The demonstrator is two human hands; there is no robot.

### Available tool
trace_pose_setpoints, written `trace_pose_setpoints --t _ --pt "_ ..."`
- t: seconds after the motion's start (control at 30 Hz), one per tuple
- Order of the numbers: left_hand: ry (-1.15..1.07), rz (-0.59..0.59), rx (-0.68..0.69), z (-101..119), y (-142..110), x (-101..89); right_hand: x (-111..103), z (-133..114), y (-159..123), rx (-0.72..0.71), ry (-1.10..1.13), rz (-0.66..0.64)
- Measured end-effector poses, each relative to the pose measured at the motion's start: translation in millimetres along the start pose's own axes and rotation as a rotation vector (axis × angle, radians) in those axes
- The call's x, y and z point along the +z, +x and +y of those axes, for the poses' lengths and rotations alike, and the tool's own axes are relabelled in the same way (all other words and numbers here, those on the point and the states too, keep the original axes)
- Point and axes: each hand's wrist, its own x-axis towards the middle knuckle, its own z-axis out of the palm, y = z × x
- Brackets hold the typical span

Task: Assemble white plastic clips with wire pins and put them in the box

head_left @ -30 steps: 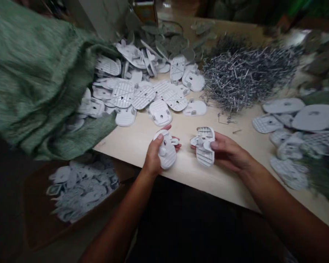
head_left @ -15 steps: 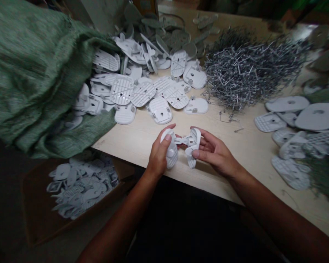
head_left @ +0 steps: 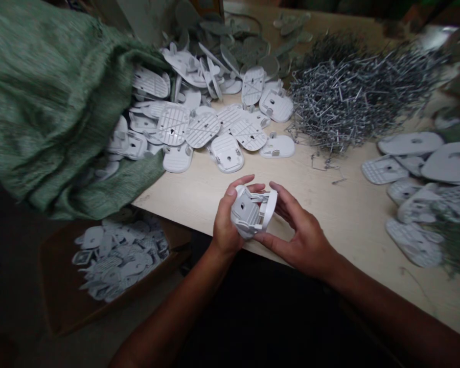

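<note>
Plates (head_left: 249, 212) paired over the table's (head_left: 191, 199) edge

Left hand (head_left: 228, 222) grips one white, rounded plate with a dark hole and ribbed inner face; right hand (head_left: 297, 232) grips the other plate (head_left: 269, 209), seen edge-on beside it. Below, a brown box (head_left: 61, 312) holds jumbled white pieces (head_left: 126, 260); more lie in a green sack's (head_left: 61, 112) mouth.

A crumpled green sack (head_left: 53, 102) slumps over the left end of a pale wooden table (head_left: 352, 225). Below that end, on the floor, stands an open brown box (head_left: 57, 291). Toward the far right of the tabletop lies a tangled heap of thin metal wires (head_left: 360, 92), a few loose ones in front. Green cloth (head_left: 458, 235) sits at the right edge; the background is dim and blurred.
</note>
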Motion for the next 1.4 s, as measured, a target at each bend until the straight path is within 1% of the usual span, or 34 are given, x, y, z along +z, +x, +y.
trace_pose_setpoints --t 0.17,0.3,0.4,0.63,0.73,0.9,1.07,1.2,1.3,1.4 --pt "0.061 -0.027 0.097 -3 -5 -0.5 -4 -9 2 -0.063 -0.081 -0.007" --pt "0.158 -0.041 0.133 -6 -11 -3.1 -4 -10 1 -0.120 -0.108 -0.021" --pt "0.191 -0.032 0.145 -5 -17 -1.7 -4 -8 -2 -0.147 -0.113 -0.021" --pt "0.235 0.056 0.145 -1 -24 5.6 -7 -6 -2 -0.104 -0.062 -0.060" --pt "0.248 0.083 0.152 -2 -25 4.8 -7 -6 1 -0.093 -0.071 -0.080" --pt "0.369 0.146 0.157 -6 -22 1.4 -2 1 7 -0.068 -0.055 -0.081" --pt "0.282 0.116 0.159 -5 -20 1.5 4 3 10 -0.026 0.127 -0.055" --pt "0.290 0.130 0.144 -6 -20 0.3 8 4 12 -0.018 0.264 -0.112" --pt "0.280 0.108 0.152 -9 -16 -4.6 8 9 16 -0.046 0.223 -0.111" --pt "0.299 0.076 0.141 -13 -11 -14.4 0 15 23 -0.094 0.125 -0.122"
